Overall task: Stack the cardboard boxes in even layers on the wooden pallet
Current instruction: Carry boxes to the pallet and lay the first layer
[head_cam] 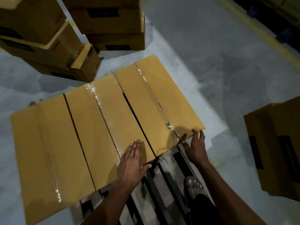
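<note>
Three long cardboard boxes lie side by side on the wooden pallet [168, 174], whose bare slats show at the near side. My left hand [132, 163] rests flat on the near end of the right box [155, 101], thumb over its edge. My right hand [195, 146] touches that box's near right corner, fingers straight against its end face. The middle box [99, 127] and the left box [43, 153] lie untouched beside it.
Stacks of cardboard boxes [112, 23] stand on the floor at the back, more [40, 38] at the back left. Another box [277, 146] sits at the right. My sandalled foot [194, 185] stands on the pallet. Grey concrete floor lies around, with a yellow line [259, 28].
</note>
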The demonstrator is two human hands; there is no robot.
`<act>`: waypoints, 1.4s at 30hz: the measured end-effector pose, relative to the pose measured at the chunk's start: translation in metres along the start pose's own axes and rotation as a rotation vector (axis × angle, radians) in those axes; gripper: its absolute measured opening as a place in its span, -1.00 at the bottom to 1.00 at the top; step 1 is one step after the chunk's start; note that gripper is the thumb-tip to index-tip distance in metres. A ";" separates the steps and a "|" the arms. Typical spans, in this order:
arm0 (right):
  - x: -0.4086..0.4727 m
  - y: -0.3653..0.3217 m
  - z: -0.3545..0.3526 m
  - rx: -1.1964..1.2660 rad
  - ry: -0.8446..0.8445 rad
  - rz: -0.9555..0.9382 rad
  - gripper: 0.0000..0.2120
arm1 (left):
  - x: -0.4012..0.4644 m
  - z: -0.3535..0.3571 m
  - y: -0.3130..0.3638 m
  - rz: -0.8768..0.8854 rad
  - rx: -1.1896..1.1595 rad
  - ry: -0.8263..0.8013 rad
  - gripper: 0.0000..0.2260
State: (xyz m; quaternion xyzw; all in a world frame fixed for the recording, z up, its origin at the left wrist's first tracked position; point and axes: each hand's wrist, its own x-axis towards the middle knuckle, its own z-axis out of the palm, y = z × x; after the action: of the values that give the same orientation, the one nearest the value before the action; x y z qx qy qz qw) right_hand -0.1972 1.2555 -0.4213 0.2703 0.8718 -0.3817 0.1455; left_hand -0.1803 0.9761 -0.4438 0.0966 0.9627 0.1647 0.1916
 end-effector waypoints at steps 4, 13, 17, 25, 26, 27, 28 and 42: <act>-0.055 -0.020 0.005 0.016 0.043 -0.107 -0.49 | -0.029 -0.027 -0.003 -0.007 -0.022 0.038 -0.05; -0.170 -0.111 0.007 0.075 0.021 -0.281 -0.79 | -0.114 -0.156 -0.008 -0.034 -0.046 0.163 -0.15; -0.233 -0.178 -0.010 0.015 0.033 -0.383 -0.80 | -0.164 -0.225 -0.019 -0.035 -0.036 0.223 -0.21; -0.352 -0.269 -0.039 -0.023 0.099 -0.467 -0.79 | -0.269 -0.344 -0.045 -0.041 -0.035 0.305 -0.27; -0.368 -0.277 -0.042 -0.017 0.121 -0.469 -0.79 | -0.285 -0.356 -0.051 -0.030 -0.035 0.302 -0.28; -0.386 -0.285 -0.045 -0.017 0.144 -0.467 -0.79 | -0.301 -0.367 -0.057 -0.011 -0.034 0.301 -0.29; -0.401 -0.289 -0.047 -0.023 0.174 -0.462 -0.79 | -0.315 -0.375 -0.062 0.006 -0.028 0.294 -0.30; -0.603 -0.323 -0.052 -0.048 0.356 -0.316 -0.78 | -0.442 -0.474 -0.112 0.232 0.047 0.255 -0.40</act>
State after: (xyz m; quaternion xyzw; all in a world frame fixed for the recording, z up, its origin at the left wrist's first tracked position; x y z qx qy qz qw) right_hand 0.1018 0.8958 0.0802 0.1901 0.9240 -0.3253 -0.0655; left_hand 0.0177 0.6294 0.0791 0.1901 0.9652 0.1738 0.0453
